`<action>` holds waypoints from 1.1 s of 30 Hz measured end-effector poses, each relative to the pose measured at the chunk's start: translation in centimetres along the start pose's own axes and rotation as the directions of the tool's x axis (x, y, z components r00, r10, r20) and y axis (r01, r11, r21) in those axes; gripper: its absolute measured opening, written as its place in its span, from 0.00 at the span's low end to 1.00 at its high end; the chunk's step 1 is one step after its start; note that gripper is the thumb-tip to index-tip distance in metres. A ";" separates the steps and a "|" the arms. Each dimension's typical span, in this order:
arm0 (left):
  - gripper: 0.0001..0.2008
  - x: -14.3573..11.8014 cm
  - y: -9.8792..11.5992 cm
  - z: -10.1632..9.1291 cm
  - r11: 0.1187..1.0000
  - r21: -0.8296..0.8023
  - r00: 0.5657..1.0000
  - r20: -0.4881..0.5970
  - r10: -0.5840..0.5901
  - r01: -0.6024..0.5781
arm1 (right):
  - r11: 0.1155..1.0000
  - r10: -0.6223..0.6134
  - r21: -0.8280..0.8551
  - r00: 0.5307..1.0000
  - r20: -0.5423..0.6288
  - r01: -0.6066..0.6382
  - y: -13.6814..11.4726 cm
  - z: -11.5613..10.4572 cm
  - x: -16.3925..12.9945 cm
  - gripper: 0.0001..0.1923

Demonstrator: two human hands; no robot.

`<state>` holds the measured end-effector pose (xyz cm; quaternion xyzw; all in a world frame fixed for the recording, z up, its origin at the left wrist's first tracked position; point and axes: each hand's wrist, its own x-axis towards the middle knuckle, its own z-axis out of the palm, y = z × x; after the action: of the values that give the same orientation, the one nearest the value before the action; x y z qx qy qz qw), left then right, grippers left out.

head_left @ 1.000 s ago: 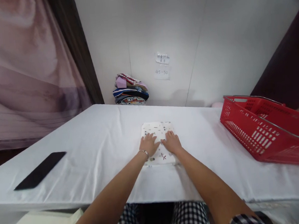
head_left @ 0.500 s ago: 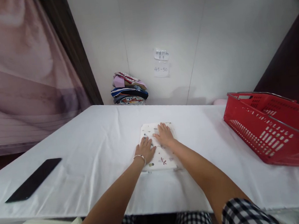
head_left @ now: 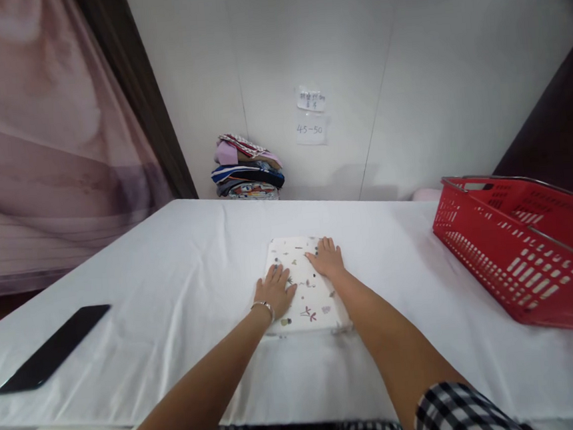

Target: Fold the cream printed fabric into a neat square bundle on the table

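Since the earlier frame the right hand (head_left: 327, 261) had slid toward the far right corner of the folded white patterned cloth (head_left: 305, 287), while the left hand (head_left: 274, 290) stayed flat near its left edge; both lay open, grasping nothing. The cloth rested mid-way on the white-covered table (head_left: 172, 285), a red plastic basket (head_left: 525, 254) well right of it, a black flat slab (head_left: 52, 349) far left.

Soft even indoor light, faint shadows, wide-angle edge distortion.
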<state>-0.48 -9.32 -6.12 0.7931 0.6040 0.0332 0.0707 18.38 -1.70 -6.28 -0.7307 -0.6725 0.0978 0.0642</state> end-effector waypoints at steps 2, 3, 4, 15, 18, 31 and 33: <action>0.27 0.6 0.1 -0.7 1.000 0.018 1.000 -0.010 0.001 -0.001 | 1.000 -0.002 0.001 1.000 0.000 0.002 0.0 0.0 -0.1 0.42; 0.27 1.2 0.2 -1.1 1.000 0.025 1.000 -0.028 0.001 0.000 | 1.000 -0.006 0.000 1.000 -0.002 0.006 0.0 0.0 -0.2 0.42; 0.27 1.9 0.3 -1.4 1.000 0.029 0.999 -0.050 0.001 0.001 | 1.000 -0.008 -0.002 1.000 -0.004 0.008 0.0 0.0 -0.2 0.42; 0.35 8.6 -1.0 -1.4 0.984 -0.028 0.984 0.046 -0.173 0.174 | 1.000 -0.017 -0.018 1.000 -0.016 0.017 0.2 0.3 -0.1 0.41; 0.34 8.5 -1.2 -1.1 0.985 -0.034 0.985 0.034 -0.167 0.168 | 1.000 -0.010 -0.014 1.000 0.000 0.010 0.3 0.3 0.1 0.41; 0.33 8.6 -1.3 -0.4 0.985 -0.048 0.986 -0.010 -0.167 0.166 | 0.970 -0.241 0.036 0.970 0.032 0.239 -4.3 0.1 1.3 0.35; 0.34 8.6 -1.4 -0.4 0.986 -0.045 0.987 -0.015 -0.160 0.159 | 0.980 -0.201 0.015 0.979 0.038 0.201 -3.3 0.4 1.5 0.37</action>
<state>0.45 -0.69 -6.18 0.7401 0.6654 0.0480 0.0850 15.17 0.11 -5.96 -0.6566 -0.7435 0.1091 0.0645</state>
